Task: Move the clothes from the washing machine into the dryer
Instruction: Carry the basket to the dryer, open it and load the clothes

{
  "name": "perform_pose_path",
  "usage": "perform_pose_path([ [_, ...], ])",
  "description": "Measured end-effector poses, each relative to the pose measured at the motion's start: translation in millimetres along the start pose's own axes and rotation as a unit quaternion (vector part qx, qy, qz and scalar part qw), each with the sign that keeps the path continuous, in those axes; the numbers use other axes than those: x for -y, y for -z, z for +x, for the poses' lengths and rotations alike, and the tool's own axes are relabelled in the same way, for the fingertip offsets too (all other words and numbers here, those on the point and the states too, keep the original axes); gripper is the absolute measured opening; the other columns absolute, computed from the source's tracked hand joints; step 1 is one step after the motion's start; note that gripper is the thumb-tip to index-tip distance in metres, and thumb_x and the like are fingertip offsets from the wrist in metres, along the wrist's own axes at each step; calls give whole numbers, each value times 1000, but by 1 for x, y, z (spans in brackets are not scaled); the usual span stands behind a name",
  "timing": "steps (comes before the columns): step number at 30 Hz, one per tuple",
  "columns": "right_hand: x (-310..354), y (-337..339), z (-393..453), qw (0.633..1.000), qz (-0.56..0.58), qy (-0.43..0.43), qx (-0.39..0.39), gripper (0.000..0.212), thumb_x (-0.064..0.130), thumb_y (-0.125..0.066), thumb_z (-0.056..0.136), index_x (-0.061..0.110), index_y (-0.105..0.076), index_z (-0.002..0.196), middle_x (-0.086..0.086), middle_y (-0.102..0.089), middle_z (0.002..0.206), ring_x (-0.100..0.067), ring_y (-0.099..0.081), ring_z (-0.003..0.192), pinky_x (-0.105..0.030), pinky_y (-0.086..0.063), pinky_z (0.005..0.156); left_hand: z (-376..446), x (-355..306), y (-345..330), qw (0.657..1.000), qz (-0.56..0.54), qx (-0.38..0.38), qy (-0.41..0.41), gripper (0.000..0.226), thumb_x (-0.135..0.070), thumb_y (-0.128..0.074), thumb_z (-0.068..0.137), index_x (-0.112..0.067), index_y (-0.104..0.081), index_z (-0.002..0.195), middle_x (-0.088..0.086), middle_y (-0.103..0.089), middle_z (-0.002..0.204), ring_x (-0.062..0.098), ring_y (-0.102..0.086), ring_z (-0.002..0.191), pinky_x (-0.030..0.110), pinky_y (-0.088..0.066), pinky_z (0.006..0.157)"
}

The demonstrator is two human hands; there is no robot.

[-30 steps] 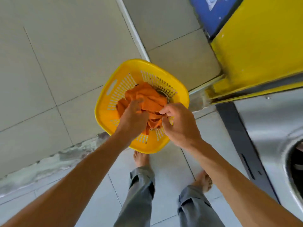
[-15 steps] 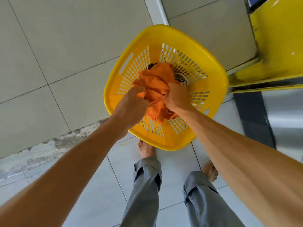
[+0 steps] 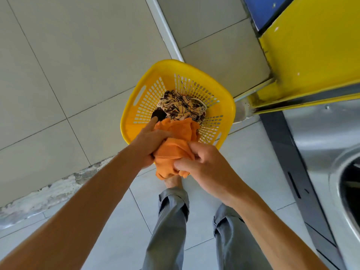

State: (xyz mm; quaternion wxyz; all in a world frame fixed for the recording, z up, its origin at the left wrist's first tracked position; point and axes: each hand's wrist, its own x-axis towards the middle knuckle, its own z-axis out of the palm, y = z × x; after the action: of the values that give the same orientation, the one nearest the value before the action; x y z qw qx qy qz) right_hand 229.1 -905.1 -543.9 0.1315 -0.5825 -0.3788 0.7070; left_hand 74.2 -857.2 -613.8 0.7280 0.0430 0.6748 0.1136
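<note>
An orange cloth [image 3: 175, 145] is bunched between both hands above the near rim of a yellow laundry basket [image 3: 224, 98] on the tiled floor. My left hand [image 3: 150, 141] grips the cloth's left side, index finger stretched toward the basket. My right hand [image 3: 202, 164] pinches its lower right edge. Inside the basket lie a black-and-cream patterned garment [image 3: 181, 108] and something dark [image 3: 158, 114]. At the right edge stands a steel machine [image 3: 319, 141] with a round door opening [image 3: 350, 188].
A yellow panel [image 3: 311, 47] juts out above the steel machine, close to the basket's right side. My bare feet and grey trouser legs [image 3: 171, 227] stand just behind the basket. Pale floor tiles stretch to the left, with a cracked strip [image 3: 48, 191] across them.
Both hands have lifted the orange cloth up out of the basket and toward me, uncovering the patterned garment beneath. The view has pulled back and the machine's opening shows again.
</note>
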Motion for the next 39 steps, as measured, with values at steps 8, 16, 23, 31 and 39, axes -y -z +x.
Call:
perform_pose_path([
  [8, -22, 64, -2, 959, 214, -102, -153, 45, 44, -60, 75, 27, -63, 117, 5, -69, 109, -19, -64, 104, -40, -50, 86, -105, 3, -11, 992, -53, 117, -7, 56, 4, -41, 77, -29, -74, 108, 9, -74, 96, 24, -68, 81, 34, -58, 74],
  [16, -16, 74, 1, 915, 379, -139, 10, 44, 53, -51, 97, 15, -66, 114, -3, -74, 92, -21, -68, 99, -41, -42, 113, -164, 26, -61, 986, -33, 166, 6, 45, 8, -40, 71, -18, -75, 83, 9, -59, 58, 17, -58, 43, 27, -56, 54],
  [23, -54, 119, -74, 931, 336, -132, -56, 45, 48, -63, 91, 15, -68, 121, -9, -74, 115, -25, -70, 109, -42, -52, 103, -135, 61, -122, 997, 27, -6, -78, 41, 4, -52, 82, -22, -70, 108, 12, -74, 105, 30, -71, 91, 45, -60, 80],
  [31, -157, 183, -186, 910, 370, -79, -167, 67, 21, -78, 75, 20, -55, 137, -16, -65, 132, -36, -64, 121, -63, -45, 106, -97, 129, -254, 982, 183, 44, -33, 27, -3, -48, 88, -23, -66, 88, 10, -70, 92, 22, -65, 82, 35, -58, 76],
  [39, -215, 287, -305, 841, 316, -67, -434, 60, 27, -79, 73, 30, -64, 131, -8, -72, 124, -29, -68, 115, -56, -51, 102, -116, 194, -445, 960, 232, 112, -110, 39, -11, -44, 80, -39, -68, 89, 3, -71, 98, 24, -67, 93, 40, -58, 87],
])
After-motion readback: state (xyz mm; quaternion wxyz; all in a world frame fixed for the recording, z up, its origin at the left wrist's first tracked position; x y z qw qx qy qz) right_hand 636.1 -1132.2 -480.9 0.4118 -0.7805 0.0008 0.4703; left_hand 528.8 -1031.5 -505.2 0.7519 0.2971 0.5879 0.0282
